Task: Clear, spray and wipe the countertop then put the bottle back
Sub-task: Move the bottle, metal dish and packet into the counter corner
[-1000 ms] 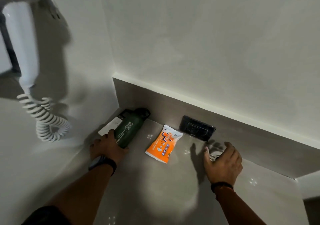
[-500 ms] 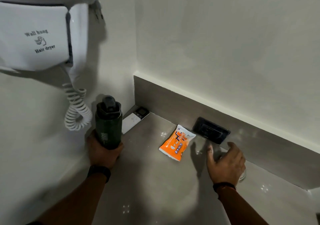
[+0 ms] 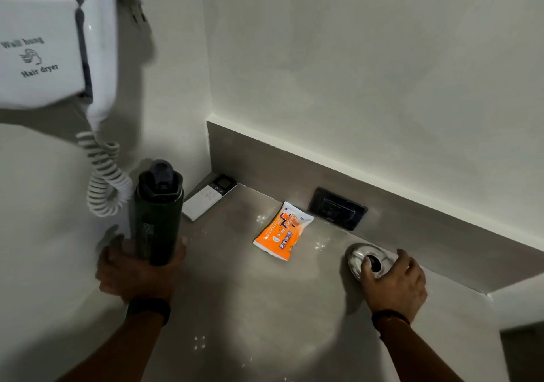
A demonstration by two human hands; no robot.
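The left hand (image 3: 138,270) is gripping the dark green bottle (image 3: 159,214) low on its body, fingers and thumb wrapping round it, and is holding it upright with the black cap on top, over the left edge of the countertop (image 3: 250,308). A second ago the bottle was lying on its side in the corner, partly over the remote; half a second ago it was already standing in the hand, and it is now sitting a little lower and closer to the camera.

The right hand (image 3: 397,284) is closing over a small round metal dish (image 3: 357,259) by the back wall, with the thumb on its near side and the fingers curling over its far rim. Earlier the hand was covering the dish almost fully; now the shiny rim and dark centre are showing to its left. Whether the dish is lifting off the surface cannot be told.

Both wrists are wearing dark bands. Between the two hands an orange packet (image 3: 281,231) is lying flat on the countertop, in the same spot as before. The white remote (image 3: 207,197) is lying uncovered in the corner, just beside the bottle. A black socket (image 3: 337,212) is sitting in the grey backsplash (image 3: 265,161) just behind the packet. On the left wall a white hair dryer (image 3: 44,55) is hanging, and its coiled cord (image 3: 103,181) is dangling just beside the bottle's cap.
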